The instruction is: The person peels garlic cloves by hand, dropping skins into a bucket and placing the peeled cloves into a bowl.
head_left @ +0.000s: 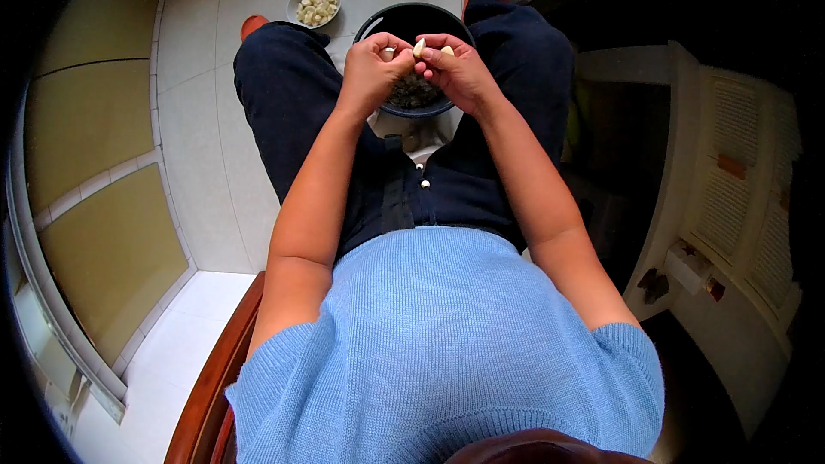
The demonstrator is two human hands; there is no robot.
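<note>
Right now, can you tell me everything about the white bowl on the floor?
The bowl is round, open and whitish, smooth-looking, perhaps ceramic or plastic. It stands upright on the pale tiled floor, just beyond the left knee. Pale pieces like peeled garlic cloves lie inside. Neither the left hand nor the right hand touches it.

Floored in pale tiles (193,120) with thin joints, brightly lit at lower left. Edged on the left by olive-yellow panels (94,116) with narrow pale borders (96,183). At lower left, reddish-brown wooden furniture (206,402); to the right, deep shadow beside pale ribbed panels (729,142).
</note>
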